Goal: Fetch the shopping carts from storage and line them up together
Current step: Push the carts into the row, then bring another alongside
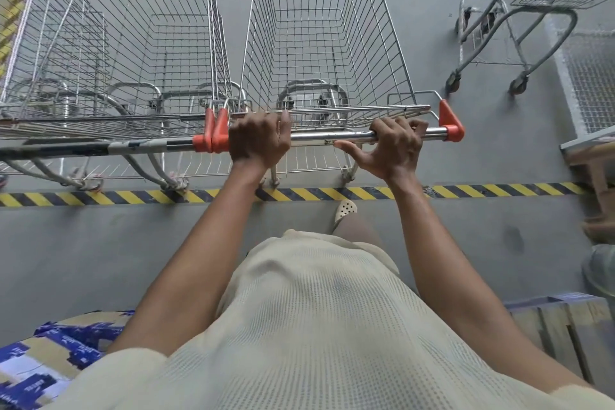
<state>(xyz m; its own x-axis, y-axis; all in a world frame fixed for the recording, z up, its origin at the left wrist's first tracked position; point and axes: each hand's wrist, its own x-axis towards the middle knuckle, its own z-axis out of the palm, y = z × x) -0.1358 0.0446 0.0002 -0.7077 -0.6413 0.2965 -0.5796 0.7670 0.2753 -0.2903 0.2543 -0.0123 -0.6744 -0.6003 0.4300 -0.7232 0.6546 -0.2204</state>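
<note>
Both hands grasp the chrome handle bar (pixel 329 136) of a wire shopping cart (pixel 326 43) that stands straight ahead of the person on the grey floor. The left hand (pixel 259 138) sits at the bar's left end, just beside its orange end cap (pixel 220 133), fingers clenched over the top of the bar. The right hand (pixel 394 146) holds nearer the right end, short of the other orange cap (pixel 451 125); its fingers wrap over the bar while the thumb (pixel 349 145) stretches leftward beneath it.

The bar runs between the two palms, bare in the middle. To the left, a neighbouring cart (pixel 139 43) stands parallel, and its own orange cap (pixel 201 140) looks pressed against the held cart's, though the angle makes contact hard to confirm. The held cart's rear wheels stand just beyond the yellow-and-black hazard tape (pixel 332 194). A separate cart (pixel 519 27) stands well apart at upper right.
</note>
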